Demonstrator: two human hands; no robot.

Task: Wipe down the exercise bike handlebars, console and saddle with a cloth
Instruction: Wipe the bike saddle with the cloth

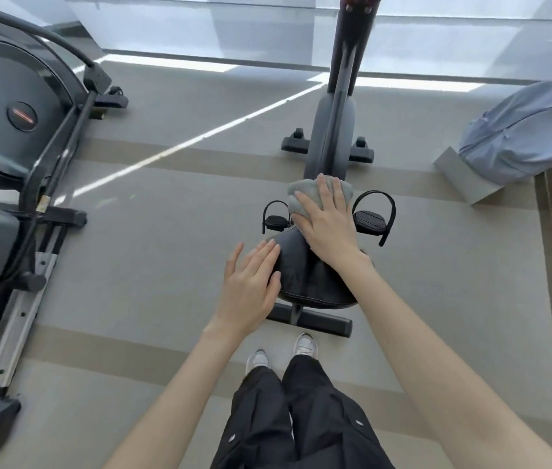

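A black exercise bike (pixel 333 130) stands in front of me, its saddle (pixel 305 275) nearest and its stem running up out of the top of the view. My right hand (pixel 330 221) lies flat on a grey cloth (pixel 301 194), pressing it onto the saddle's narrow front end. My left hand (pixel 250 286) rests with fingers spread against the saddle's left side. The handlebars and console are out of sight above the frame.
Pedals with straps (pixel 371 220) stick out on both sides of the saddle. A large elliptical machine (pixel 14 130) fills the left. A light blue backpack (pixel 521 137) leans on a grey block at the right. My feet (pixel 281 353) stand just behind the bike's rear base bar.
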